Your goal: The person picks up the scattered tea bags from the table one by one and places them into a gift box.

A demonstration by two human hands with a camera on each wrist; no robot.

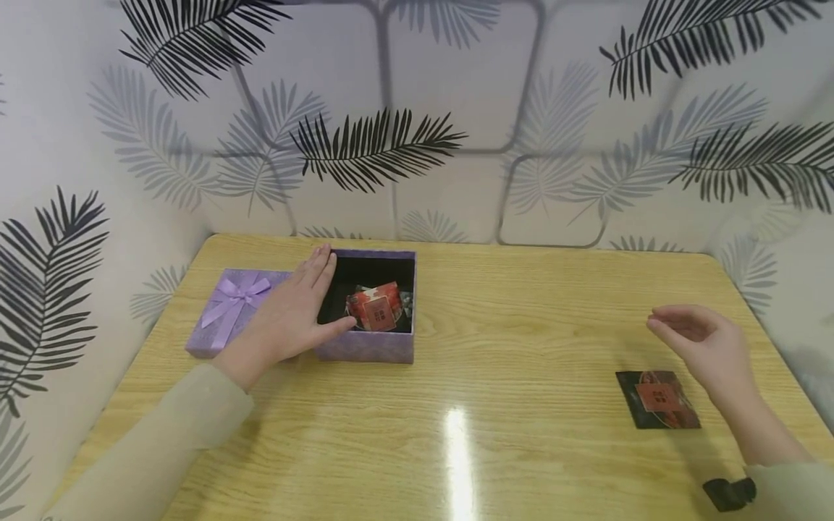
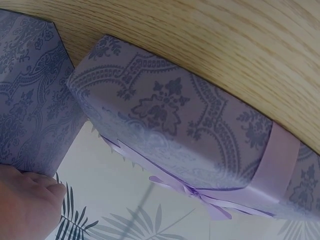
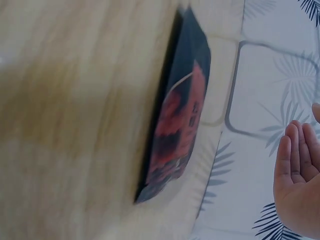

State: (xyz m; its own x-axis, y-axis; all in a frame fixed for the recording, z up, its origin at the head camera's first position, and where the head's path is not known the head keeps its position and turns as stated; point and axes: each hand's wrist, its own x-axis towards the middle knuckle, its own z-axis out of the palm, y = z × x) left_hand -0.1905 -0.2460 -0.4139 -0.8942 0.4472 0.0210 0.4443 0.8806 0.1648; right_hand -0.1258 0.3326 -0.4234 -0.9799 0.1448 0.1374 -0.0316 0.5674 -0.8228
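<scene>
A purple patterned gift box (image 1: 365, 349) stands uncovered at the left of the table, its inside black. Several small packets lie in it, a red packet (image 1: 380, 310) on top. My left hand (image 1: 293, 307) rests on the box's left rim, fingers stretched out and thumb over the near edge. Partly behind that hand lies the purple lid (image 2: 165, 105), tied with a lilac ribbon bow. On the right, my right hand (image 1: 710, 351) hovers over the table, fingers slightly bent and holding nothing. Just below it a black and red packet (image 1: 658, 401) lies flat.
The wooden table (image 1: 521, 318) has a bright light streak near its front. At its back edge rises a wall (image 1: 456, 195) covered with a leaf pattern. A black strap (image 1: 730, 494) shows by the right sleeve.
</scene>
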